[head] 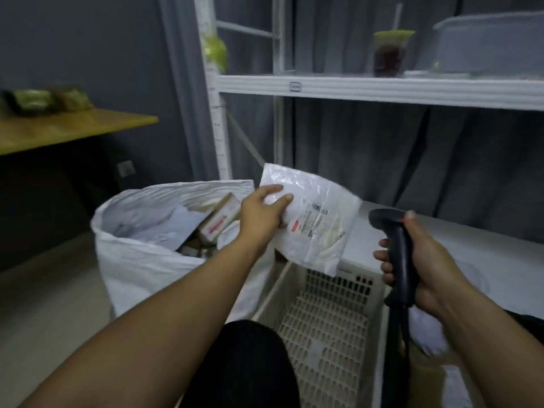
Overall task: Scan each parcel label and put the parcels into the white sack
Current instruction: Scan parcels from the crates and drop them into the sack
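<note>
Poly mailer (321, 231), white and crinkled, hangs at frame centre above the far end of a perforated plastic crate (323, 319). The left hand (262, 214) pinches its upper left edge, fingers laid over the printed face. It looks light, limp and slick, sagging and creasing toward its free lower corner, so a grip on an edge clear of the label (315, 222) seems best, pulling the film flat for the scan; what is inside cannot be seen. Nearest the camera, a dark-clothed knee covers the crate's near left corner, and pale shapes at lower right are too blurred to name. The right hand (426, 266) is wrapped round the handle of a black barcode scanner (397, 251), whose head faces the mailer; whether the trigger is pressed cannot be told. The label's print is smeared beyond reading. Left of the mailer, the white sack (141, 260) stands open with boxes and mailers inside, its depth hidden. Beyond, a white shelf rack (382, 89) carries a lidded drink cup (388, 53) and a grey tub (485, 45); a wooden bench (59, 131) sits at upper left.
</note>
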